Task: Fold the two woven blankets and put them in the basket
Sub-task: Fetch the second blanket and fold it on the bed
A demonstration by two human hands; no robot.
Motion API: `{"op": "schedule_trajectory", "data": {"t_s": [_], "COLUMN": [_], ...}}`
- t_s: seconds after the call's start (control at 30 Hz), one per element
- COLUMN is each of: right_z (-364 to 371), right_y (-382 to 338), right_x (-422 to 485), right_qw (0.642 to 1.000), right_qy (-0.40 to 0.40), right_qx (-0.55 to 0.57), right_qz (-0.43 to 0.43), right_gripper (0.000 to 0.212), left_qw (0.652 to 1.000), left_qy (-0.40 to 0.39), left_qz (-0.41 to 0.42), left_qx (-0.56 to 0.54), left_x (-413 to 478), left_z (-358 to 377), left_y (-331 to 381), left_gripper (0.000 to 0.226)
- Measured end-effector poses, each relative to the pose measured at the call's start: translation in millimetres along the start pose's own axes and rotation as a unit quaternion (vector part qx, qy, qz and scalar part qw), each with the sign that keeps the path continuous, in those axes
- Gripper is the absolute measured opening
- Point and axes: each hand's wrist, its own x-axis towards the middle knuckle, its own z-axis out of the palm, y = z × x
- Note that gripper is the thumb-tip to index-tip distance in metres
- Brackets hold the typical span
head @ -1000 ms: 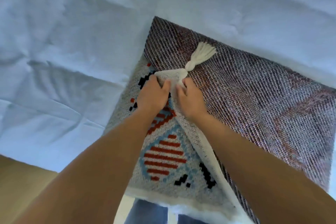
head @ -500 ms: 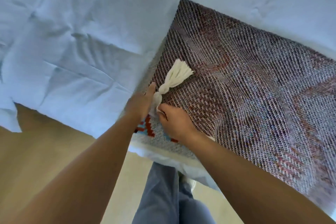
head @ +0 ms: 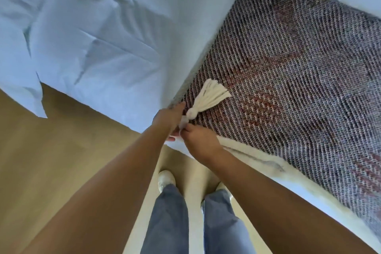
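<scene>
With the corner now drawn over to the bed's (head: 103, 47) edge, both hands, left (head: 169, 117) and right (head: 198, 140), pinch the woven blanket's (head: 288, 88) tassel (head: 210, 97) corner, completing this fold.

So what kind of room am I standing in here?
Most likely a bedroom: a bed with a wrinkled light-blue sheet, a woven blanket spread on it, and tan floor alongside.

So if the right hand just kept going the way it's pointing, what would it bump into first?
Most likely the left hand. The right hand points up and to the left, pinching the blanket corner just below the white tassel, and the left hand sits right against it there. Beyond that lies the blue sheet, though depth is hard to judge.
</scene>
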Motion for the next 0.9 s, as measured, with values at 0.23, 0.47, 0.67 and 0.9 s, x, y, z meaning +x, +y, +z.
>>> {"op": "schedule_trajectory", "data": {"t_s": [0.23, 0.47, 0.67, 0.9], "right_z": [12.0, 28.8, 27.9, 32.6], "right_y": [-7.8, -15.2, -36.4, -38.4], "right_x": [2.8, -7.8, -9.2, 9.0], "right_qw": [0.992, 0.99, 0.993, 0.998], "right_qy": [0.029, 0.022, -0.044, -0.033], "right_qx": [-0.108, -0.141, -0.106, -0.044], "right_qz": [-0.055, 0.012, 0.038, 0.028], "right_gripper": [0.025, 0.037, 0.046, 0.046], "left_qw": [0.982, 0.977, 0.962, 0.848], "left_qy": [-0.14, -0.199, -0.099, 0.09], "left_qz": [-0.036, -0.001, 0.165, 0.348], "left_qx": [0.121, 0.075, 0.193, 0.39], "left_x": [1.4, 10.3, 12.7, 23.1], "left_z": [-12.0, -43.2, -57.5, -51.7], "left_y": [13.1, -8.6, -16.1, -44.8], "left_gripper": [0.02, 0.007, 0.008, 0.019]}}
